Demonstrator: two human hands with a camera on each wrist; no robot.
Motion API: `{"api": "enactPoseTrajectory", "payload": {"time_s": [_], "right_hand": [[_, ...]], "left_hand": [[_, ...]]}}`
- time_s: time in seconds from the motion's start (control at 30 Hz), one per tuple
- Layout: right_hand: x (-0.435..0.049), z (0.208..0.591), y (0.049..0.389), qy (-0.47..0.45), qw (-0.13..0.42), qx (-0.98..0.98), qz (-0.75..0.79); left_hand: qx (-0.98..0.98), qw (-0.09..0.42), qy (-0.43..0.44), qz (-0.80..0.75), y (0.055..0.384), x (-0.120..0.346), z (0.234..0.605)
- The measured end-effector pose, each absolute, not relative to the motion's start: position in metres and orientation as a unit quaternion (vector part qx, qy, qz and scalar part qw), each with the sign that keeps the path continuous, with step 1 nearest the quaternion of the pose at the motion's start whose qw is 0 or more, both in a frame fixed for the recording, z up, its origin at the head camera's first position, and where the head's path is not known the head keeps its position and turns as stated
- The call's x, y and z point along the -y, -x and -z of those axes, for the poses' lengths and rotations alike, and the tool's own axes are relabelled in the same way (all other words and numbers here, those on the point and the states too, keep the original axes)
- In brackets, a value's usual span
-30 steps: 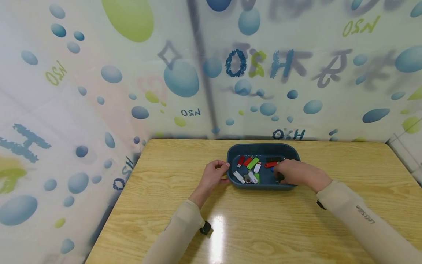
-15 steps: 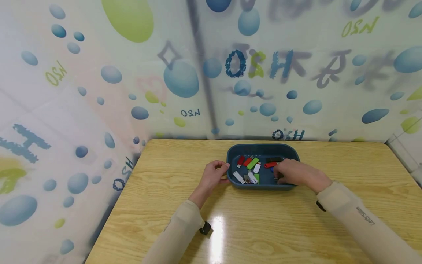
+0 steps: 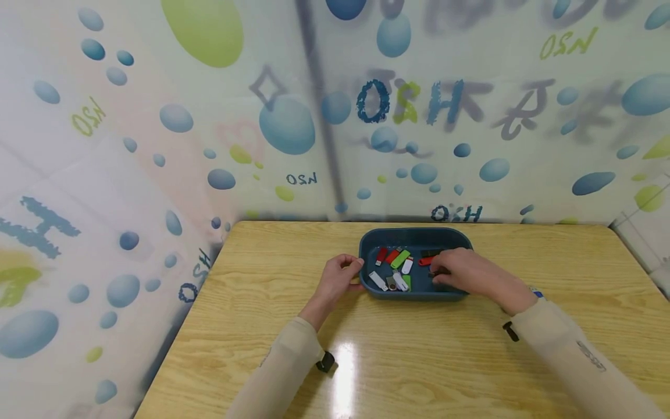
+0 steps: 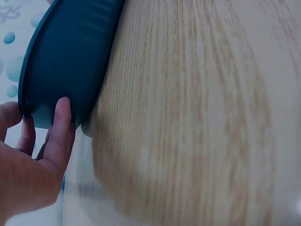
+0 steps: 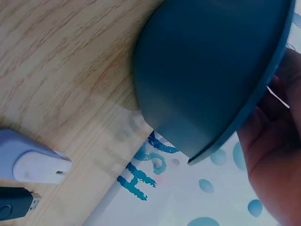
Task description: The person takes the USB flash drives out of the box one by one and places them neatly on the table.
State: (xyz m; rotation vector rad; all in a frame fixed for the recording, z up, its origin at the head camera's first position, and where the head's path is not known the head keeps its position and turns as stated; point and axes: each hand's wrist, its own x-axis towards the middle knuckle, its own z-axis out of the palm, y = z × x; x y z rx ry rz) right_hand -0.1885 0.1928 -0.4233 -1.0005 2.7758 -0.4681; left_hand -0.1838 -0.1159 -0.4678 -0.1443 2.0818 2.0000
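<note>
A dark blue plastic tray (image 3: 413, 295) stands on the table near the wall, with several USB sticks inside. My left hand (image 3: 337, 276) grips the tray's left end, thumb at the rim and fingers against the outer wall. Over the tray's right part, my right hand (image 3: 463, 270) has its fingers curled down, seemingly pinching a small dark USB stick; the tray wall hides the fingertips in the right wrist view. Beside this hand lie a red USB stick (image 3: 426, 261) and a black one. Green (image 3: 401, 259), white (image 3: 378, 281) and other red sticks (image 3: 381, 256) lie further left.
On the wooden table (image 3: 419, 355), right of the tray, lie a blue-and-white USB stick (image 5: 40, 165) and a black USB stick (image 5: 15, 203). In the head view the right forearm mostly covers them. A patterned wall (image 3: 314, 192) stands directly behind the table.
My right hand has shifted slightly left and up within the tray, its wrist lifting. A blue stick on the table now shows beside the right cuff. The left hand stays at the tray.
</note>
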Motion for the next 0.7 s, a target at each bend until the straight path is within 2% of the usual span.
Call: {"api": "enactPoseTrajectory", "payload": {"time_s": [0.33,0.7], "right_hand": [[-0.209,0.415,0.173,0.32,0.023,-0.929,0.184],[-0.247,0.413,0.151,0.242,-0.015,-0.939,0.243]], "left_hand": [[-0.717,0.124,0.049,-0.684,0.184,0.116,0.468],[-0.715,0.127,0.054,-0.685,0.183,0.116,0.468]]}}
